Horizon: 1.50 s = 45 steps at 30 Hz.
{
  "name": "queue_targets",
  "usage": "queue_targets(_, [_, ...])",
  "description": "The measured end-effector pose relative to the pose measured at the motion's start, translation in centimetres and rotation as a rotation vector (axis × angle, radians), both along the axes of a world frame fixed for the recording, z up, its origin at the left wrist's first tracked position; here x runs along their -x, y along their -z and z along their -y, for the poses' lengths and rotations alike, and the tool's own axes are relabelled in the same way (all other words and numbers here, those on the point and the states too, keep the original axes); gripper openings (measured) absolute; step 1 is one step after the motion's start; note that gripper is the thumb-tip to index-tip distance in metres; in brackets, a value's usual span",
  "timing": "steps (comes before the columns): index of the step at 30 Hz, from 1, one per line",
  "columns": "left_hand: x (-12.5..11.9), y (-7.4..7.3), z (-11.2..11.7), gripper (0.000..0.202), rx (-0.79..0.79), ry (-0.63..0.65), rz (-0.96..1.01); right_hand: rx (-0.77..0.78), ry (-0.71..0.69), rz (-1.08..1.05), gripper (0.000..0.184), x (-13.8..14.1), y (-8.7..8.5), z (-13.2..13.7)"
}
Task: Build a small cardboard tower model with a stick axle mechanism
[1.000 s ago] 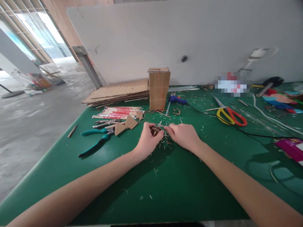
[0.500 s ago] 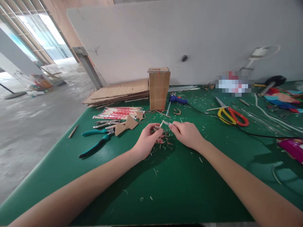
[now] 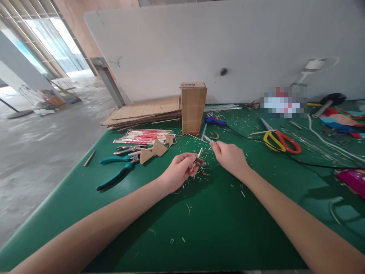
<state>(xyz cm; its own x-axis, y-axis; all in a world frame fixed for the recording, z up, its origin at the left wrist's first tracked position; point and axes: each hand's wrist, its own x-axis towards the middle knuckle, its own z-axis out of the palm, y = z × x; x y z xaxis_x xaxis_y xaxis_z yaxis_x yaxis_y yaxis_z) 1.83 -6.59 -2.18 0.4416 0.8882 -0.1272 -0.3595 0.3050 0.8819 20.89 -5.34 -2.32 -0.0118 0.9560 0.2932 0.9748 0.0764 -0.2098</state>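
While L fingers pinch 1 pale stick, R fingers gripping 1 blade

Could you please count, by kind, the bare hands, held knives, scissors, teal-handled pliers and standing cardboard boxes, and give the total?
Left hand and right hand: 2
Knife: 1
Scissors: 1
Teal-handled pliers: 1
Standing cardboard box: 1
Total: 6

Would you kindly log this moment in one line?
left hand: holding brown piece; right hand: holding blade, apart from piece; pliers: on green table
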Motion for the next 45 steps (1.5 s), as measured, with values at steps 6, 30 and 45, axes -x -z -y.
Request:
queue_targets(6, [0.1,-0.1,-0.2,0.017,0.083,-0.003,0.075,-0.031,-0.178,-0.085,0.045,-1.3,-0.3,0.4])
queue_targets(30, [0.0,0.1,-0.1,0.027,0.108,0.027,0.064,0.051,-0.209,-0.178,0.044,0.0,-0.4,0.7])
queue_targets(45, [-0.2,0.0,-0.2,0.032,0.118,0.003,0.063,0.045,-0.35,-0.028,0.041,0.2,0.2,0.9])
